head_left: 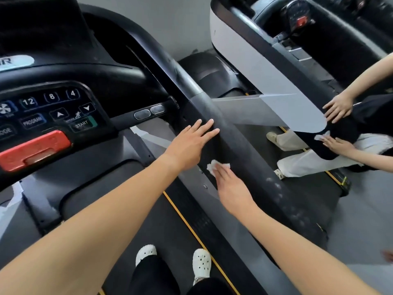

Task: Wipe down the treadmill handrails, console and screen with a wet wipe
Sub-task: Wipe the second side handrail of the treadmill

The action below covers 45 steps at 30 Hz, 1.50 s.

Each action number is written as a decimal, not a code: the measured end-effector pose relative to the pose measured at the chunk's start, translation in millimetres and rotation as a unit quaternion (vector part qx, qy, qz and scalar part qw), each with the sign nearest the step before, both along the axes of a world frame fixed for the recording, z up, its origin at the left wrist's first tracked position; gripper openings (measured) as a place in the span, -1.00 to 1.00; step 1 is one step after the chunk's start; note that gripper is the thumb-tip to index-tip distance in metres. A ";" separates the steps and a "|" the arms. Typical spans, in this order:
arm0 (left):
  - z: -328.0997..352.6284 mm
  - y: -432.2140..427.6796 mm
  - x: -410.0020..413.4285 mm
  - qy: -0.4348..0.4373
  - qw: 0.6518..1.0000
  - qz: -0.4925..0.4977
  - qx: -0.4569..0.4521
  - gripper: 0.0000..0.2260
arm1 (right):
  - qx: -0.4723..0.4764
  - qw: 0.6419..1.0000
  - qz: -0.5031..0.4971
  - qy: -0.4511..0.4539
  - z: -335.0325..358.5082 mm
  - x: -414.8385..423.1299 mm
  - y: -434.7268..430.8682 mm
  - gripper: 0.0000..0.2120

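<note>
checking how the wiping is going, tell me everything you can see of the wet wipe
The wet wipe is a small white sheet, crumpled, thin like damp tissue. It lies against the inner face of the dark handrail, pressed there by the straight fingers of the right hand, which cover its lower right part; only the wrinkled upper left edge shows. The left hand rests on the rail just above, not touching it.

A crumpled white wet wipe [212,167] lies pressed against the inner side of the black, dusty handrail [244,150], which slants beside the button-covered console [53,107].
</note>
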<state>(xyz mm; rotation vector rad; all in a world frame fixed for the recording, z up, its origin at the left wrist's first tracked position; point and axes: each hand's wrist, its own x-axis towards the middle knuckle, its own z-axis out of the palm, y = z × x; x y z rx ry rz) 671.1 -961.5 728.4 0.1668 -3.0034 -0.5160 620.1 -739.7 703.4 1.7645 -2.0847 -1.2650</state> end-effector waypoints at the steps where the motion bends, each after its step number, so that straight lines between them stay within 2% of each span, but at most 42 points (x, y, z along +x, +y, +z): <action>1: -2.0 -2.0 -0.8 0.006 1.000 -0.003 0.000 -0.17 | 0.030 0.999 0.011 0.006 -4.9 1.0 0.5 -0.37; 3: -4.8 -3.7 -0.2 0.011 1.000 -0.013 -0.001 -0.15 | 0.053 0.998 0.019 0.009 -3.7 2.0 -1.5 -0.40; 7: -1.4 -4.2 0.0 0.017 1.000 -0.014 0.016 -0.17 | -0.048 0.999 -0.003 0.008 27.9 -11.2 -15.9 -0.37; 10: -0.7 -0.3 0.1 0.025 0.999 -0.007 0.036 -0.21 | -0.077 0.997 -0.009 0.012 33.9 -13.8 -19.6 -0.31; 17: 0.0 7.0 0.0 0.026 0.999 0.017 0.035 -0.19 | -0.001 1.000 0.002 0.009 8.1 -5.4 -8.7 -0.32; 21: 5.6 11.4 -3.5 0.020 0.999 0.028 0.034 -0.25 | -0.115 0.993 -0.002 0.020 41.7 -21.8 -14.7 -0.30; 24: 9.2 15.0 -6.6 0.015 0.999 0.031 0.032 -0.29 | -0.177 0.983 -0.033 -0.021 56.1 -30.3 -15.4 -0.32; 26: 11.4 17.5 -6.7 0.008 0.998 0.040 0.041 -0.29 | -0.176 0.983 -0.038 -0.045 51.9 -28.9 -10.1 -0.32; 29: 15.9 21.6 -5.6 0.009 0.997 0.054 0.048 -0.28 | -0.124 0.990 -0.019 -0.061 41.2 -25.2 5.3 -0.28; 31: 20.1 24.9 -6.2 0.010 0.997 0.061 0.043 -0.31 | -0.131 0.988 -0.020 -0.082 45.5 -27.8 11.0 -0.28; 35: 30.0 33.6 -10.0 0.001 0.996 0.079 0.047 -0.36 | -0.243 0.950 -0.068 -0.184 63.8 -38.9 12.5 -0.34; 39: 28.6 39.9 -9.7 -0.007 0.994 0.096 0.059 -0.33 | -0.376 0.859 -0.183 -0.294 68.5 -38.6 21.1 -0.39; 40: 27.7 41.0 -10.0 -0.010 0.993 0.098 0.062 -0.32 | -0.392 0.845 -0.199 -0.305 69.0 -38.9 24.2 -0.40; 43: 27.2 42.8 -12.4 -0.017 0.992 0.104 0.067 -0.32 | -0.388 0.842 -0.210 -0.311 74.7 -44.2 24.5 -0.46; 45: 26.6 43.1 -14.8 -0.020 0.992 0.109 0.059 -0.35 | -0.386 0.817 -0.261 -0.341 82.4 -52.1 11.4 -0.47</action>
